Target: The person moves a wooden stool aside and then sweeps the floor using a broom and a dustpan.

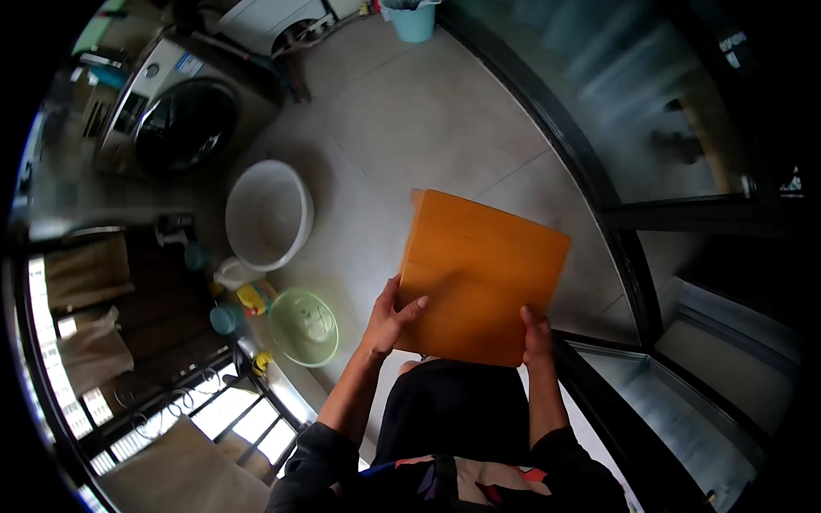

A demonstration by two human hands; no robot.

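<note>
A flat, square orange-brown board or panel (pixel 483 274) is held out in front of my body, above the floor. My left hand (pixel 391 318) grips its lower left edge, with the thumb lying on the top face and the other fingers hidden beneath. At the lower right edge, my right hand (pixel 536 335) holds it, the thumb resting near the rim. A small blurred piece of the same colour shows at the board's upper left corner. What lies under the board is hidden.
Left of the board stand a white basin (pixel 270 215) and a green basin (pixel 304 328) on the grey floor (pixel 410 111). A washing machine (pixel 186 124) is at upper left, a blue bin (pixel 412 22) at the top. A dark-framed glass door (pixel 547 111) curves along the right.
</note>
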